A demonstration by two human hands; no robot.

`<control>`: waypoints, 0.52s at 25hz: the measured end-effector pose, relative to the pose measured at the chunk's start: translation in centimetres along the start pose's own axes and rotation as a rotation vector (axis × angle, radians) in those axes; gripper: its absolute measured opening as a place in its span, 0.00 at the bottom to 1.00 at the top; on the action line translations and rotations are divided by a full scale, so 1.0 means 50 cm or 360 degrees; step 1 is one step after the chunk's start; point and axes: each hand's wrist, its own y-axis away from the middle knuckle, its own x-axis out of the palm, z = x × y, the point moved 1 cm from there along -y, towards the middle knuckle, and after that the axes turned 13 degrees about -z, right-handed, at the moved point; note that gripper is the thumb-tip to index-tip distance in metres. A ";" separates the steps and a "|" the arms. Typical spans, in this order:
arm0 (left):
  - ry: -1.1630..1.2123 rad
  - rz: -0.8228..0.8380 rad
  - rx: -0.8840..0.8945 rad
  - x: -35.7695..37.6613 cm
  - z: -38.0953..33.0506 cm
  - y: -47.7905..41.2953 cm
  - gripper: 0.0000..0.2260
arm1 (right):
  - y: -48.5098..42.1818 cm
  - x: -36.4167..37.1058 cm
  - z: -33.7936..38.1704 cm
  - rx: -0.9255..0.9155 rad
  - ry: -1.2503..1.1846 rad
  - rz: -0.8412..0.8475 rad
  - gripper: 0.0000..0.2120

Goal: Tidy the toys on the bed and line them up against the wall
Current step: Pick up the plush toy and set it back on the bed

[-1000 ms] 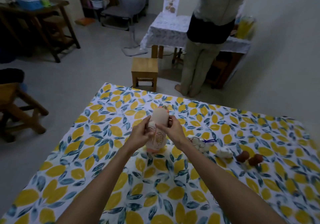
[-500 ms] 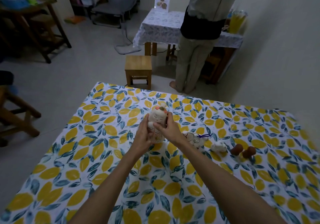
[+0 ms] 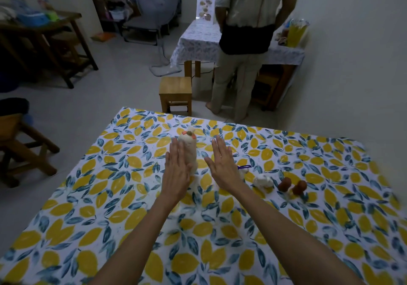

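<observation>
A tall pale plush toy (image 3: 189,148) with orange ears stands upright on the lemon-print bed cover (image 3: 110,207). My left hand (image 3: 177,172) is flat and open, its fingers overlapping the toy's left side. My right hand (image 3: 221,163) is open too, held apart from the toy on its right. Right of that hand lie a small white toy with a purple loop (image 3: 244,170), partly hidden by the hand, another white toy (image 3: 263,181) and two brown round toys (image 3: 293,185). The pale wall (image 3: 363,75) rises at the right.
Past the bed's far edge stands a small wooden stool (image 3: 175,93). A person (image 3: 244,42) stands with their back to me at a cloth-covered table (image 3: 198,40). A floor fan (image 3: 157,5), a dark wooden table (image 3: 44,36) and a wooden chair (image 3: 17,144) are at the left.
Both hands let go of the tall plush toy and opened flat on either side of it. The toy now stands by itself on the bed.
</observation>
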 end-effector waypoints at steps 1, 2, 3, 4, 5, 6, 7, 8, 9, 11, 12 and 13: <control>-0.0059 -0.0037 0.0050 0.003 -0.028 0.012 0.28 | 0.011 -0.020 -0.029 -0.0008 0.0080 0.0001 0.38; -0.0103 -0.0058 0.0093 0.010 -0.055 0.024 0.27 | 0.023 -0.037 -0.060 -0.0005 0.0140 -0.0002 0.41; -0.0121 -0.0057 0.0128 0.019 -0.089 0.038 0.28 | 0.040 -0.058 -0.094 0.0009 0.0186 0.0000 0.43; -0.0112 -0.0038 0.0149 0.036 -0.117 0.051 0.28 | 0.057 -0.079 -0.126 0.0027 0.0229 0.0010 0.45; -0.0112 -0.0003 0.0175 0.058 -0.145 0.064 0.28 | 0.073 -0.099 -0.160 0.0056 0.0282 0.0028 0.46; -0.0115 0.0031 0.0206 0.085 -0.175 0.076 0.28 | 0.091 -0.120 -0.199 0.0079 0.0337 0.0039 0.46; -0.0120 0.0075 0.0229 0.114 -0.203 0.087 0.28 | 0.111 -0.140 -0.233 0.0104 0.0384 0.0056 0.47; -0.0113 0.0134 0.0254 0.143 -0.235 0.097 0.28 | 0.130 -0.157 -0.272 0.0129 0.0428 0.0054 0.47; -0.0111 0.0203 0.0289 0.177 -0.275 0.106 0.29 | 0.151 -0.176 -0.317 0.0183 0.0450 0.0069 0.48; -0.0170 0.0293 0.0335 0.227 -0.324 0.117 0.29 | 0.181 -0.195 -0.375 0.0242 0.0498 0.0116 0.47; -0.0230 0.0338 0.0374 0.251 -0.342 0.119 0.29 | 0.189 -0.205 -0.393 0.0267 0.0536 0.0142 0.44; -0.0256 0.0402 0.0415 0.279 -0.374 0.120 0.29 | 0.201 -0.218 -0.423 0.0308 0.0561 0.0149 0.39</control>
